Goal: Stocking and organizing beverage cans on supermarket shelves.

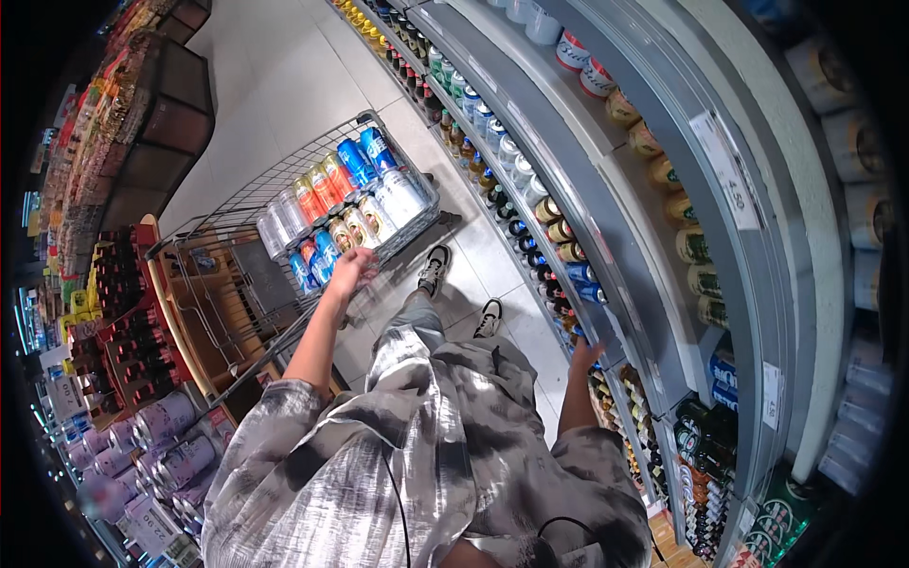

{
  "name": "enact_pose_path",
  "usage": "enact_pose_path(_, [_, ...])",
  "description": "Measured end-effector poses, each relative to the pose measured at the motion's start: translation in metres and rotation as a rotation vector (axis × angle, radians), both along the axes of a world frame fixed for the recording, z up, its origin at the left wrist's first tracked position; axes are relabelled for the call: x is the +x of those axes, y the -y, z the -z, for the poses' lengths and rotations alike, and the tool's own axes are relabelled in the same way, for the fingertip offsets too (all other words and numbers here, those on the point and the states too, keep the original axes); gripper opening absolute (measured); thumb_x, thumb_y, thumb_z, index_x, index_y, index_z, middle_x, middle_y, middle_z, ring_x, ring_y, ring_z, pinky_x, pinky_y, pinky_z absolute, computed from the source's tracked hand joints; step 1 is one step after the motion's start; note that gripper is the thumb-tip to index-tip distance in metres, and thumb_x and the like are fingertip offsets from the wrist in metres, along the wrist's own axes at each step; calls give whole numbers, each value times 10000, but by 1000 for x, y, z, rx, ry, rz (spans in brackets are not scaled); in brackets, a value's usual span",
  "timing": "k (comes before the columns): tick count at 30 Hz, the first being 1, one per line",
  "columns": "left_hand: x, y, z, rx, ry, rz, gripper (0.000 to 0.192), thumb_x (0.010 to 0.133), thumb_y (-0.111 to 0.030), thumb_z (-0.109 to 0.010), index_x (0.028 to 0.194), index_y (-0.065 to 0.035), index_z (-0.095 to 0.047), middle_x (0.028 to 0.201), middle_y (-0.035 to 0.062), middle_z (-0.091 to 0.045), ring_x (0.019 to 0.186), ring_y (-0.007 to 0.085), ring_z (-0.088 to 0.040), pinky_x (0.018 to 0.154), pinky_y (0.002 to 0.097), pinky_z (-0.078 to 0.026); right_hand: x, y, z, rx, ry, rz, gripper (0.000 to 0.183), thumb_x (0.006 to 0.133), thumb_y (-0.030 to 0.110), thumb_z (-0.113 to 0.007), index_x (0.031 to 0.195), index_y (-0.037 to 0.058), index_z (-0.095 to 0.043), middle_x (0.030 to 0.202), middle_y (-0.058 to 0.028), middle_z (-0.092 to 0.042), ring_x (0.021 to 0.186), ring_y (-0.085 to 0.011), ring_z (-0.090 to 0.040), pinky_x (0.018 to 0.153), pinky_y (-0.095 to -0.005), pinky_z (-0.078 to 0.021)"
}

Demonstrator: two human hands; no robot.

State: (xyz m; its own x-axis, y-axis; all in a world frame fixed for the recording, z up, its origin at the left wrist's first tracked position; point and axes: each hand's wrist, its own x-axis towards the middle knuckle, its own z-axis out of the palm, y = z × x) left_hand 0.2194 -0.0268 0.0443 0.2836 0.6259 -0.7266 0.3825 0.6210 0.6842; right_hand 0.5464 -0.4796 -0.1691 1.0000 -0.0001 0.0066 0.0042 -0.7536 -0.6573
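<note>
My left hand point(353, 271) is over the near side of a wire shopping cart point(245, 206), beside the cans in it, fingers loosely bent; I see nothing held in it. Rows of drink cans lie in the cart: blue cans point(357, 162), red-orange cans point(323, 186), white and gold cans point(353, 226) and silvery cans point(282, 216). My right hand point(585, 353) reaches to the edge of a lower shelf on the right, near blue cans point(584, 282). Its fingers are partly hidden at the shelf, so whether it holds anything is unclear.
Curved grey shelves point(639, 284) with cans and bottles run along my right. Dark bottles point(529, 248) line the bottom shelf. To the left are snack bins point(167, 106), a red bottle display point(138, 326) and stacked pink cans point(167, 426). My shoes point(434, 266) are on the tiled floor beside the cart.
</note>
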Motion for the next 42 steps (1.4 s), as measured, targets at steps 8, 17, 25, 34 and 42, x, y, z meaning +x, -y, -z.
enact_pose_path(8, [25,-146,155,-429,559,-998,913,806,-345,-583,1366,-115,100,1282,168,-286,998,356,-523,818,435,-486,-140,44,-98,124,-1086,271,577,788,172,-549,1266,155,-225,1132,-105,-500,927,-268,-522,699,-474,-465])
enact_pose_path(17, [74,-188,205,-506,990,-1444,513,775,-351,-642,1108,-16,-443,1098,142,-488,994,295,-507,875,456,-460,-179,10,-169,71,-1176,228,482,799,152,-519,1251,97,-361,1096,-111,-549,957,-273,-536,831,-440,-408])
enact_pose_path(25, [78,-209,232,-630,824,-1298,390,698,-262,-743,876,24,-547,872,121,-537,722,185,-524,604,237,-539,-151,-107,-230,154,-1121,152,436,819,144,-515,1224,39,-392,1058,-148,-576,898,-245,-565,808,-349,-448])
enact_pose_path(34, [83,-187,168,-598,756,-1175,445,704,-382,-714,783,4,-508,676,93,-530,513,135,-511,470,175,-494,-147,-22,-126,245,-1072,-232,434,821,212,-541,1178,-18,-451,1049,-133,-581,994,-199,-548,858,-310,-421])
enact_pose_path(42, [22,-97,142,-546,750,-734,405,766,-365,-652,925,-39,-474,691,82,-554,489,97,-518,436,169,-454,-125,-104,-146,313,-1049,-436,384,814,203,-561,1131,-1,-488,1014,-105,-585,873,-176,-573,771,-287,-445])
